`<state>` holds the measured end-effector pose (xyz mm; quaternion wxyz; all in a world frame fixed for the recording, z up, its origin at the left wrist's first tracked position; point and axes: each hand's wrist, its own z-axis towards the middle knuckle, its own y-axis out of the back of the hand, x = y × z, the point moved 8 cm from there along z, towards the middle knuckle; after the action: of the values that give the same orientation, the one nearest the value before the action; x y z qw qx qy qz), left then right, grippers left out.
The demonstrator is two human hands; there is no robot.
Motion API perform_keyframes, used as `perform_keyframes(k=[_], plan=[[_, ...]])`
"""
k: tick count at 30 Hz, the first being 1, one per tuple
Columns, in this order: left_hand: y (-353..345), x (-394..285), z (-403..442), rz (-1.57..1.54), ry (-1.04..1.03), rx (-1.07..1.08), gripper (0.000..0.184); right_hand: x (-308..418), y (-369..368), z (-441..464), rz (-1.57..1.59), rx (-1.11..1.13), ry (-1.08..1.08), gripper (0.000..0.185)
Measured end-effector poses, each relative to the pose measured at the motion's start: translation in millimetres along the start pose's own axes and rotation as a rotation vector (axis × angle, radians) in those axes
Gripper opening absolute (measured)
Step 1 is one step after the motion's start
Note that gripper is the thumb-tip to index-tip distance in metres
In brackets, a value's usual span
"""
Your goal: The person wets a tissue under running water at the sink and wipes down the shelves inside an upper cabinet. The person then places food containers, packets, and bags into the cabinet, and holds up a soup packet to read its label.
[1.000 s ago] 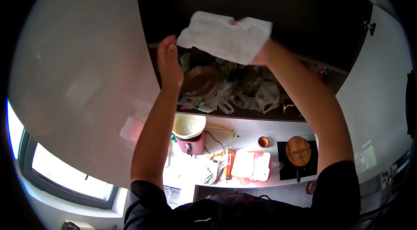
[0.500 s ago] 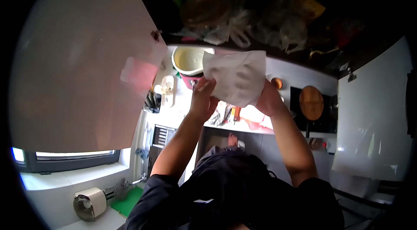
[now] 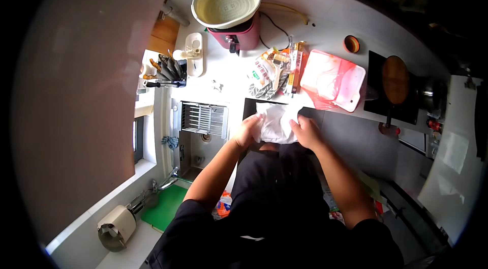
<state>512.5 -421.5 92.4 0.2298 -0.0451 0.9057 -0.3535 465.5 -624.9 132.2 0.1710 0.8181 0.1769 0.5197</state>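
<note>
A white cloth or paper sheet (image 3: 277, 123), bunched a little, is held between my two hands in front of my body, near the counter's front edge. My left hand (image 3: 247, 129) pinches its left side. On the right side, my right hand (image 3: 306, 131) grips it with the thumb on top. Beyond the sheet on the counter lie a printed packet (image 3: 264, 71) and a pink-and-white tray in clear plastic (image 3: 333, 80).
A cream colander (image 3: 226, 2) tops a pink appliance (image 3: 239, 36). Left are knives (image 3: 170, 69), a sink rack (image 3: 204, 118) and a green board (image 3: 165, 207). A stove (image 3: 376, 86) holds a wooden-lidded pan (image 3: 395, 80). Cabinet doors (image 3: 91, 91) hang open.
Both hands have come down from the cabinet with the white sheet, which is now more bunched. The view has tilted down, showing more of the counter and sink.
</note>
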Motion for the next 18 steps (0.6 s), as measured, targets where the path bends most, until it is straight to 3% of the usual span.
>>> perform_keyframes(k=[1,2,5,7,9,11,15,18], plan=[[26,18,12,0.003,-0.001,0.020,0.038,-16,-21,5,0.043,0.136,-0.170,0.035],[29,15,16,0.027,-0.054,-0.002,0.038,-31,-37,19,0.044,0.039,-0.063,0.035],[72,27,32,-0.050,-0.083,-0.068,0.033,-57,-85,43,-0.089,-0.015,-0.094,0.036],[116,24,40,0.306,-0.211,-0.272,0.030,-56,-112,65,-0.088,0.016,-0.131,0.035],[160,9,47,0.444,-0.265,-0.456,0.021,-65,-145,93,0.002,0.062,-0.136,0.034],[198,-19,49,0.389,-0.495,-0.593,0.014,-59,-169,128,0.232,-0.006,-0.078,0.029],[245,-79,43,0.330,-0.521,-0.873,0.017,-23,-201,204,0.214,0.081,0.019,0.020],[279,-104,54,0.203,-0.660,-0.872,0.029,-11,-219,244,0.341,0.065,0.116,0.019]])
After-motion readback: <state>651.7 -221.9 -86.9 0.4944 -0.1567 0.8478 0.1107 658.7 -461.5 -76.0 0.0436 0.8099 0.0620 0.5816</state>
